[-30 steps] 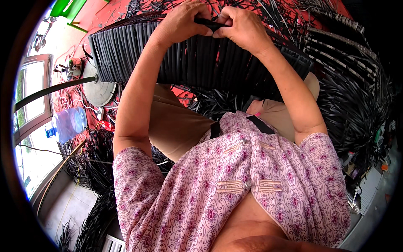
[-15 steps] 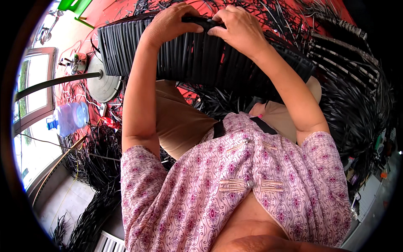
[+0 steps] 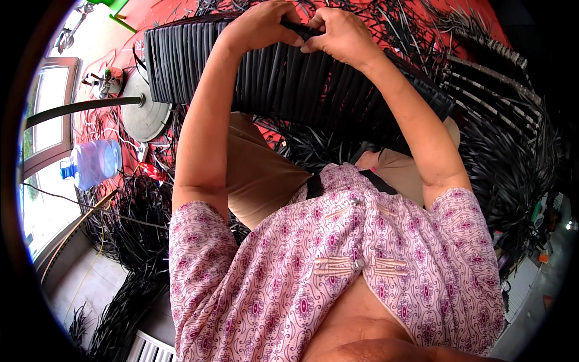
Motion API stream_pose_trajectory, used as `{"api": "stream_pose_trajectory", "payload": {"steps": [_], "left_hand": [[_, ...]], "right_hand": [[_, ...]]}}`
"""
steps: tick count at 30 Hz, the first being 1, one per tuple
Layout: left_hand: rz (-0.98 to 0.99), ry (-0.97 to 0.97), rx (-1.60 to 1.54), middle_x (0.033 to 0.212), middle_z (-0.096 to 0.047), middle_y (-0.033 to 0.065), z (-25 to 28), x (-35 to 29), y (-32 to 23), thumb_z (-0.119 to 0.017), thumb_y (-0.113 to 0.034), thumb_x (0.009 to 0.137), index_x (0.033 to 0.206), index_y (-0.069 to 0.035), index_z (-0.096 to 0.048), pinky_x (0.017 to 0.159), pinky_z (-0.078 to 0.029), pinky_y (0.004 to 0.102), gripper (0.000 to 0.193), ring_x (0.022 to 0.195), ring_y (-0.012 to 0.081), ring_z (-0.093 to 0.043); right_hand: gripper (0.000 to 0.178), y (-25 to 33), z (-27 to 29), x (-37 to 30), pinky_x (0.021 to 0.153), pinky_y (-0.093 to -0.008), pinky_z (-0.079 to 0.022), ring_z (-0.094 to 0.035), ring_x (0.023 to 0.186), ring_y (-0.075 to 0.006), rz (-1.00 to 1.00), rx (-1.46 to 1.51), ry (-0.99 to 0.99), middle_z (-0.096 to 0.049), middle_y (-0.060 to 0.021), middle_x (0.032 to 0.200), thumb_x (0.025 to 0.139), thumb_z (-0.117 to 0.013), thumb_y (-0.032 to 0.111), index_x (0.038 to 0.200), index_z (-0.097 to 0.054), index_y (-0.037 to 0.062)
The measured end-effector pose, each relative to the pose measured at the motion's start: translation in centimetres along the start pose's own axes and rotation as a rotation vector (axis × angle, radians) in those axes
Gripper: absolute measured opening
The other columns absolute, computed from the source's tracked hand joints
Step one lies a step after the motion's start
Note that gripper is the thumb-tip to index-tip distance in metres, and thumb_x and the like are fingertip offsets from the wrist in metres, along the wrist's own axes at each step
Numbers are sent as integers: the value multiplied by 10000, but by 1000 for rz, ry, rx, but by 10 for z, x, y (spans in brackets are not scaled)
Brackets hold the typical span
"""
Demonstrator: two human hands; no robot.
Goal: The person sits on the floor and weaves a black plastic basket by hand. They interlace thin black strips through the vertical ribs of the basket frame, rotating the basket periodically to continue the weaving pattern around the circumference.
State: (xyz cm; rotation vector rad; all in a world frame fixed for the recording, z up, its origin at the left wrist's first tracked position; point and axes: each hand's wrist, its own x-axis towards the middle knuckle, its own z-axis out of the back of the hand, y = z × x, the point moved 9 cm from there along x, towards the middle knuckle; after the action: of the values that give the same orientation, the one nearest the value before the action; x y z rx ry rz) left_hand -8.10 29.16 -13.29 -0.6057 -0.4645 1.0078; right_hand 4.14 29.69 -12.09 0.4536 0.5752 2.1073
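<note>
A long curved frame (image 3: 271, 81), wrapped side by side with flat black strips, lies across my lap. At its far upper edge my left hand (image 3: 262, 27) is closed, thumb and fingers pinching a black strip (image 3: 306, 31). My right hand (image 3: 345, 39) pinches the same dark strip from the other side, its thumb tip close to the left one. The fingertips partly hide the strip, and I cannot make out how it passes around the edge. Narrow gaps show between some wrapped strips beneath the right hand.
Loose black strips (image 3: 512, 157) pile up on the right, with another heap (image 3: 136, 223) at left. A clear blue water jug (image 3: 96, 163) lies by the window, near a round grey base (image 3: 145, 114) with a curved pole (image 3: 78, 108). Red flooring (image 3: 175, 13) shows behind.
Both hands have moved slightly upward, and the left has shifted right, closer to the right hand. The wrapped frame has shifted a little, and the whole view has moved slightly.
</note>
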Motion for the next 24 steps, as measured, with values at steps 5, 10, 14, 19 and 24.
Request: {"api": "stream_pose_trajectory", "payload": {"steps": [5,10,14,19,24], "left_hand": [[63,-47,-29,831,-660,84,3,-2,6,-813,-199,735,961,-5,-666,716,-488,337,331,757,200,-610],[183,131,-315,858,-692,81,-3,3,11,-851,-143,708,946,-9,-694,758,-501,321,315,845,150,-626],[138,198,-339,925,-698,42,1,3,19,-803,-77,769,1027,-17,-709,811,-498,301,281,885,143,-619],[166,248,-440,976,-697,26,-3,9,25,-758,-71,827,1065,-25,-714,880,-481,287,247,952,131,-617],[157,231,-480,954,-709,30,-1,8,23,-738,-92,849,1041,-30,-725,856,-491,285,202,918,130,-627]], "right_hand": [[472,-2,-3,0,805,-404,-536,-711,884,-301,-64,30,60,-730,-148,878,603,-883,292,949,-710,22],[398,2,3,-2,767,-396,-533,-698,843,-292,-68,66,84,-708,-158,849,646,-863,247,916,-693,10],[377,10,6,1,700,-374,-514,-670,770,-244,-113,210,162,-683,-156,790,623,-869,153,882,-662,-26],[335,-18,-11,11,705,-311,-517,-637,769,-149,-148,493,385,-692,-69,802,677,-842,116,938,-692,-31],[307,-10,0,9,707,-321,-526,-651,770,-161,-128,316,318,-704,-92,837,734,-812,144,962,-695,-25]]}}
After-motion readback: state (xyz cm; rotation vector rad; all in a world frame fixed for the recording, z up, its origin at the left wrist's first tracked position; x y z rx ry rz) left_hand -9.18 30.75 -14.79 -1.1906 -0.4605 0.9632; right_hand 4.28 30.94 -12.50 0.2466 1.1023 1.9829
